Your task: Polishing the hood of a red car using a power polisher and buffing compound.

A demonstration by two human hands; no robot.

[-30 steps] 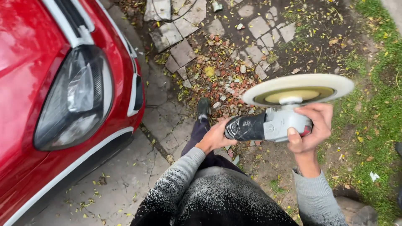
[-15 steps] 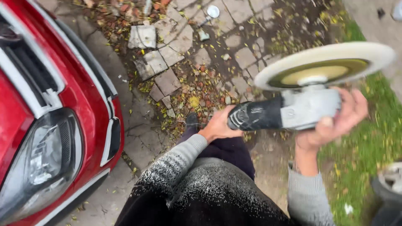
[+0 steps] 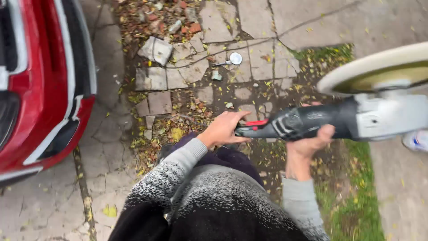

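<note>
Change since earlier frame: right hand (image 3: pixel 307 149) shifted from polisher head to black body.
Red car (image 3: pixel 42 85): far left, on cracked paving (image 3: pixel 249 27).
Left hand (image 3: pixel 225 129): grip loosely closed on handle end.
Polisher (image 3: pixel 339 118): held level, mid-air, both hands.
Pad (image 3: pixel 379 67): cream disc, uppermost, far right.

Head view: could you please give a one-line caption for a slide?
Both hands, left and right, hold a black-and-grey polisher, cream disc up, beside a red car.
</note>
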